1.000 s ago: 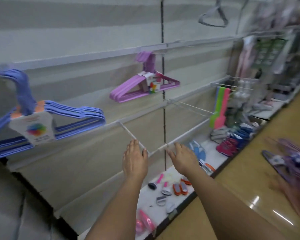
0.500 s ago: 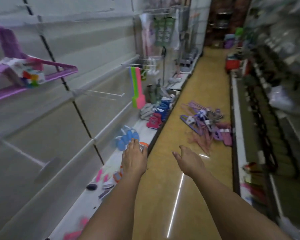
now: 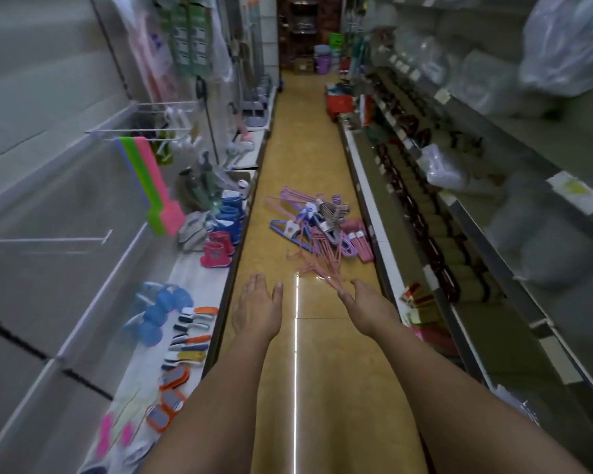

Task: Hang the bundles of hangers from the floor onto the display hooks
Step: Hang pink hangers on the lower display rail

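A heap of hanger bundles (image 3: 317,227) lies on the yellow aisle floor ahead: purple, blue and pink ones, some with card labels. A pink bundle (image 3: 317,261) is the nearest, its end close in front of my right hand. My left hand (image 3: 258,307) stretches forward with straight fingers and holds nothing. My right hand (image 3: 365,307) also reaches forward, fingers relaxed and empty, just short of the pink hangers. A bare white display hook (image 3: 48,239) sticks out from the wall panel at the left.
The left base shelf (image 3: 199,285) carries small boots, brushes and blue items. Green and pink flat items (image 3: 151,186) hang from a hook (image 3: 141,131) above it. Packed shelving (image 3: 459,200) lines the right side. The aisle floor (image 3: 302,138) runs on past the heap.
My view has swung from the wall panel and its hung hanger bundles to looking down the aisle. Both hands left the hook rail and now reach toward the heap on the floor.
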The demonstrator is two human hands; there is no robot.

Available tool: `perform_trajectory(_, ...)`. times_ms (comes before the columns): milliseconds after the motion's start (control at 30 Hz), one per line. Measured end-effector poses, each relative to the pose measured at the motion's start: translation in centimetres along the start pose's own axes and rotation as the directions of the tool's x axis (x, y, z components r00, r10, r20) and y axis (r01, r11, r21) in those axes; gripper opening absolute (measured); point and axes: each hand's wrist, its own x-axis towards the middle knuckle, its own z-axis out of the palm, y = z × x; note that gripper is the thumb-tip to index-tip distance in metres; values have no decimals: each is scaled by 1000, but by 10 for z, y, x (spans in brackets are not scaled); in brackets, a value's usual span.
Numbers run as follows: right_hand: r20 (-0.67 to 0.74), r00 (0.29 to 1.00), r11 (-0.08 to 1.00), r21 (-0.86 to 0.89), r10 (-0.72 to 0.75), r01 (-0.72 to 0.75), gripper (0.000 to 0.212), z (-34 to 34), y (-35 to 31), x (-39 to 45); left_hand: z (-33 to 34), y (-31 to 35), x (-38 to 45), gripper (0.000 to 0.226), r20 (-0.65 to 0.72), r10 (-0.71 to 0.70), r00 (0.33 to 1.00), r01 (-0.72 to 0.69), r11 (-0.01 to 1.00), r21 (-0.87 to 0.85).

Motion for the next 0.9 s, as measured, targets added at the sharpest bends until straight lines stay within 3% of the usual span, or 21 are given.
perform_trajectory(467,5,990,990,17,142,-142,52,-1,15,120,57,27,139,61,174,102,980,-105,994,10)
perform_trajectory(900,10,990,989,51,137,-138,54,-63,79,320,114,144,314,58,144,101,984,-104,994,12)
